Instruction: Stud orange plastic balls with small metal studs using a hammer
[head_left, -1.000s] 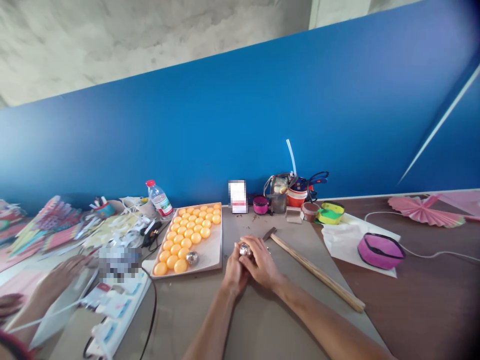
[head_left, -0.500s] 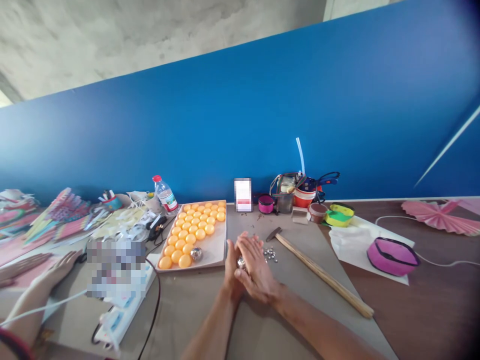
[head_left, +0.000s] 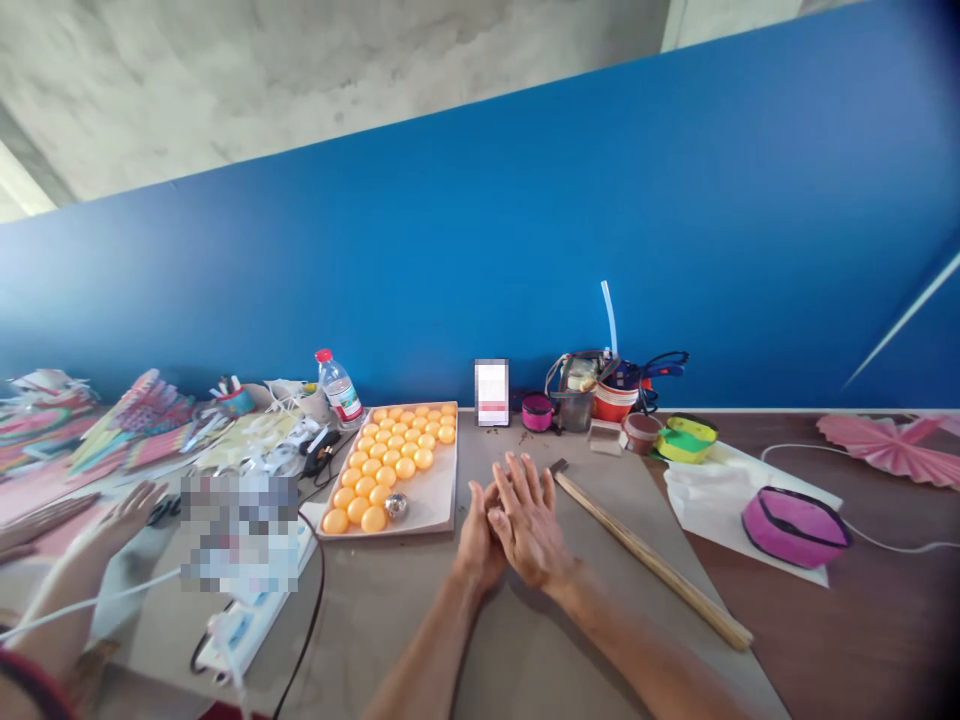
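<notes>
Our right hand (head_left: 531, 525) lies over our left hand (head_left: 474, 540), fingers extended; we cannot tell whether anything sits between the palms. Just to their right, a dark-headed hammer with a long wooden handle (head_left: 656, 563) lies aslant on the tabletop (head_left: 397, 620). To our left, a shallow white tray (head_left: 442, 492) holds round orange balls (head_left: 405, 468) and one shiny silver ball (head_left: 396, 507).

Single head-worn view: faces forward, down over table (head_left: 862, 640); hands (head_left: 529, 530) near, blue partition (head_left: 465, 260) beyond.
</notes>
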